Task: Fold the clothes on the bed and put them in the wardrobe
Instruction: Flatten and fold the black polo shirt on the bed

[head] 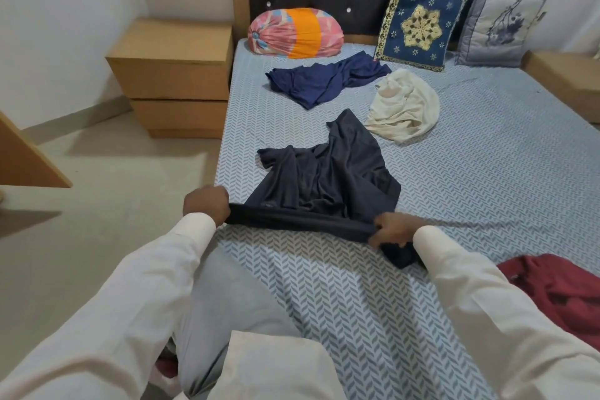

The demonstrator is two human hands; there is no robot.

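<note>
Gripping item: left hand [206, 204] and right hand [394, 230], each with fingers curled round one end of the near hem of the dark T-shirt [324, 178]. The hem is drawn taut between them, just above the near part of the bed [487, 172].

Item in hand: dark T-shirt. Its body lies rumpled on the sheet beyond the hands, one sleeve splayed left, the far end bunched toward the headboard.

Step, as judged: spreading the shirt flat ahead of its first fold. Method advised: hold both hem ends level and tight, draw the cloth toward the near edge so the creases run out, then lay it down with sleeves open. A fold made over the present bunching would likely trap wrinkles.

Awaiting folding: blue garment [324, 81] and cream garment [402, 107], farther up the bed; maroon garment [558, 289], beside the right forearm.

Also present: striped bolster [295, 32], blue cushion [422, 26], grey cushion [503, 26], bedside cabinet [172, 68].

Wardrobe: not in view.
</note>
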